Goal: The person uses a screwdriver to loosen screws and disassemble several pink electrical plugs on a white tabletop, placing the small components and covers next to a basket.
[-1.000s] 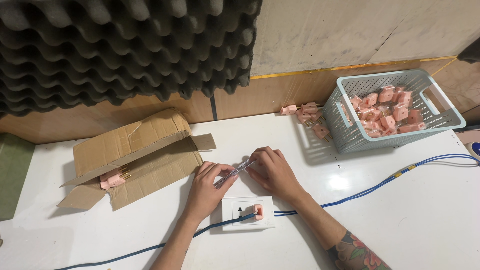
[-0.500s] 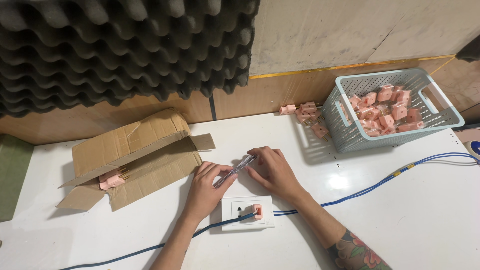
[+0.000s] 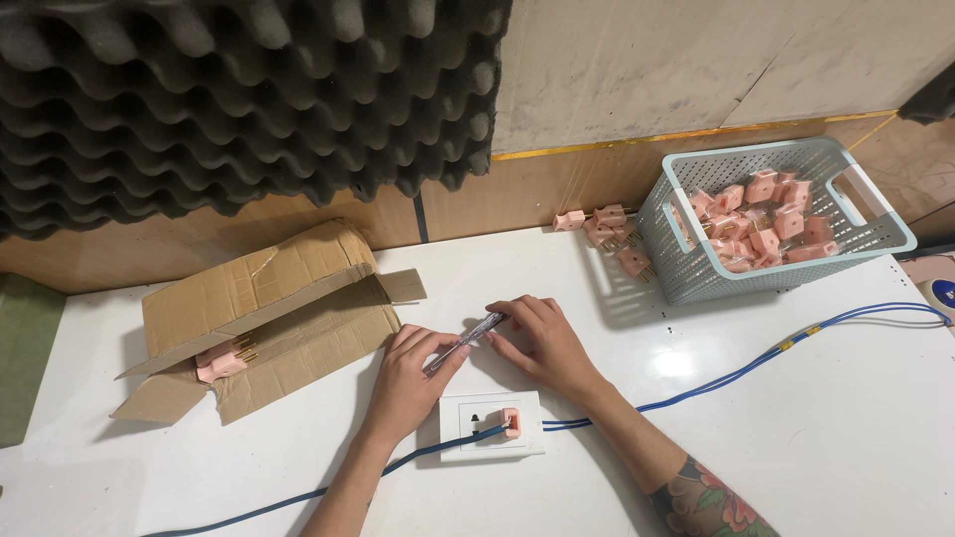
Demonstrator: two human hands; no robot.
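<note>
Pinching clear-handled screwdriver [image 3: 466, 338] between left hand [image 3: 410, 370] and right hand [image 3: 542, 343], both grips closed on it

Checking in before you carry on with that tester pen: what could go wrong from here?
1. Both hands, left hand and right hand, hold the thin tester pen; it may slip.
2. The blue cable crosses the table beside the right forearm; snagging it could drag the white socket plate.

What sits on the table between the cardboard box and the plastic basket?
In the head view, both hands, left hand and right hand, holding a slim screwdriver-like tool, with the white socket plate just below.
</note>
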